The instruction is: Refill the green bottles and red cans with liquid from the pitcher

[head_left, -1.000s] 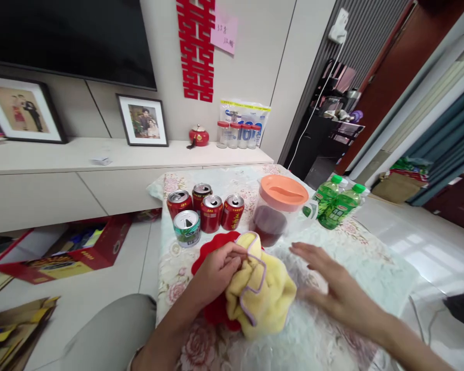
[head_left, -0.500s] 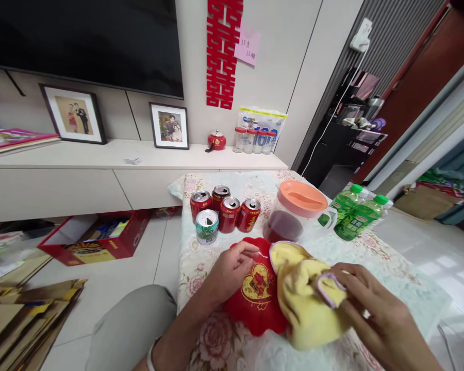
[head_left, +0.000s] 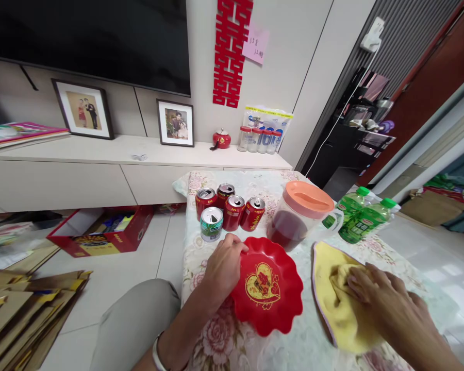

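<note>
So the left hand (head_left: 225, 265) has a narrow grip on the rim of the red plate (head_left: 263, 286), over on the plate's left side toward the far end. The plate's got a wavy edge and a gold heart printed in the middle, and it's sitting on the near part of the tabletop (head_left: 251, 180), which is covered in a pale flowery cloth. There's a white band (head_left: 157, 354) on the left wrist.

The right hand (head_left: 388, 301) is off to the right, on top of the yellow cloth (head_left: 342, 314), fingers dug into a bunched bit. Can't tell how tight that grip is since the palm's hidden. The cloth has a purple edge and lies right of the plate, with a gap between them.

Far side of the plate: four red cans (head_left: 232, 212) bunched together, plus a green and silver can (head_left: 211, 224) at their near left. Right of those is a pitcher (head_left: 290, 226) with an orange lid and dark liquid in it, then green-capped bottles (head_left: 369, 224) just beyond its handle on the right.

Way at the far side there's a long white cabinet (head_left: 81, 185) with framed photos (head_left: 177, 123) on it, and an open red box (head_left: 119, 239) on the floor to the left.
</note>
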The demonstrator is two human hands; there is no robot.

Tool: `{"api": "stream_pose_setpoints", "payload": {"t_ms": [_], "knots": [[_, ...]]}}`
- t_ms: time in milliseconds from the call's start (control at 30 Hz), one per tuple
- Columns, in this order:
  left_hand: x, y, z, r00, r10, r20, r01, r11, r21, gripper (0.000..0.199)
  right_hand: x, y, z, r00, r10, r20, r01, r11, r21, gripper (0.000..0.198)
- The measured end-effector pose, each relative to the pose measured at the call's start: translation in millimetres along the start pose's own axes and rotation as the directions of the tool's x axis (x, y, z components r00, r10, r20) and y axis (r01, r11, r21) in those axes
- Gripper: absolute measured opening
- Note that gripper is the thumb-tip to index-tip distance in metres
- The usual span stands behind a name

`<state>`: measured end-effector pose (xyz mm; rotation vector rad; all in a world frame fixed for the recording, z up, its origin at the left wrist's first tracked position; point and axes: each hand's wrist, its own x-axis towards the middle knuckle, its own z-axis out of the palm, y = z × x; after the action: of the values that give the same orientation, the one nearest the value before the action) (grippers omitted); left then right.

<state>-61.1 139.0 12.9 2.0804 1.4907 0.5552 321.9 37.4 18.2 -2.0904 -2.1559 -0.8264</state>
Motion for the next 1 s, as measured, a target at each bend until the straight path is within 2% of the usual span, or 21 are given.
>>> {"api": "stream_pose_setpoints", "payload": {"t_ms": [33, 100, 133, 200, 300, 367, 467, 600, 700, 833, 1000], "knots": [[0, 0, -1, 1.0, -0.025, 0.014, 0.025, 1.0, 0.01, 0.049, 7, -12, -11, 0.998, -0.024, -0.053, 0.023, 1.0, -0.02, 0.042], [-1, 1, -2, 0.997, -0.067, 0.029, 0.066, 0.997, 0.03, 0.05, 23, -42, -36, 0.987, -0.104, -0.124, 0.114, 0.99, 0.083, 0.039], [-1, 1, -3, 0.996, -0.081, 0.032, 0.079, 0.996, 0.039, 0.049, 33, -59, -48, 0.975, -0.169, -0.146, 0.196, 0.961, 0.194, 0.038], [-1, 1, -4, 0.995, -0.102, 0.023, 0.1, 0.993, 0.066, 0.045, 53, -94, -68, 0.961, -0.193, -0.198, 0.256, 0.892, 0.372, 0.036], [-2, -1, -3, 0.992, -0.122, -0.024, 0.124, 0.985, 0.123, 0.04, 85, -140, -84, 0.945, -0.248, -0.213, 0.323, 0.802, 0.503, 0.037], [-2, -3, -3, 0.992, -0.114, -0.051, 0.12, 0.982, 0.144, 0.037, 109, -165, -87, 0.948, -0.25, -0.195, 0.317, 0.762, 0.564, 0.044], [-4, -5, -4, 0.993, -0.107, -0.044, 0.113, 0.982, 0.15, 0.033, 146, -192, -85, 0.982, -0.181, -0.047, 0.175, 0.794, 0.582, 0.057], [-6, -5, -9, 0.988, -0.155, -0.023, 0.156, 0.978, 0.141, 0.028, 189, -212, -77, 0.993, -0.1, 0.055, 0.052, 0.828, 0.558, 0.069], [-7, -4, -13, 0.988, -0.149, -0.046, 0.153, 0.98, 0.128, 0.029, 209, -219, -69, 0.989, -0.066, 0.135, -0.019, 0.839, 0.543, 0.074], [-8, -4, -14, 0.988, -0.138, -0.072, 0.146, 0.983, 0.113, 0.027, 220, -220, -61, 0.978, -0.058, 0.2, -0.059, 0.845, 0.532, 0.071], [-6, -5, -14, 0.987, -0.123, -0.099, 0.132, 0.987, 0.09, 0.026, 220, -214, -68, 0.982, -0.071, 0.175, -0.031, 0.853, 0.522, 0.073]]}}
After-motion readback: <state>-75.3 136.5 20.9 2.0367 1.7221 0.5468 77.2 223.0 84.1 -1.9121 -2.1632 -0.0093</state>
